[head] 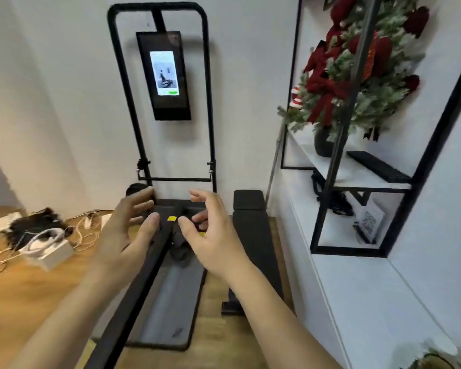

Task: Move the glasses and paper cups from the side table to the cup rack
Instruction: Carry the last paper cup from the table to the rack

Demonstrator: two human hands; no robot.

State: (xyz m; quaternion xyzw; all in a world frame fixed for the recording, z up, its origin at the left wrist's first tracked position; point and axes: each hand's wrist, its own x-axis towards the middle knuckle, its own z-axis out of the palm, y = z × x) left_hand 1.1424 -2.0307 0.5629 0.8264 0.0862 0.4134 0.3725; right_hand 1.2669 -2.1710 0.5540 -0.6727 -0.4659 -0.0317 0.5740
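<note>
No glasses, paper cups, side table or cup rack show in the head view. My left hand and my right hand are both held out in front of me at chest height, close together, fingers spread and loosely bent. Neither hand holds anything. Below them lies a black exercise machine on the wooden floor.
A black frame with a lit screen stands against the white wall ahead. A black padded bench lies to the right. A black-framed white shelf holds a red-and-green plant. Cables and a white box clutter the floor at left.
</note>
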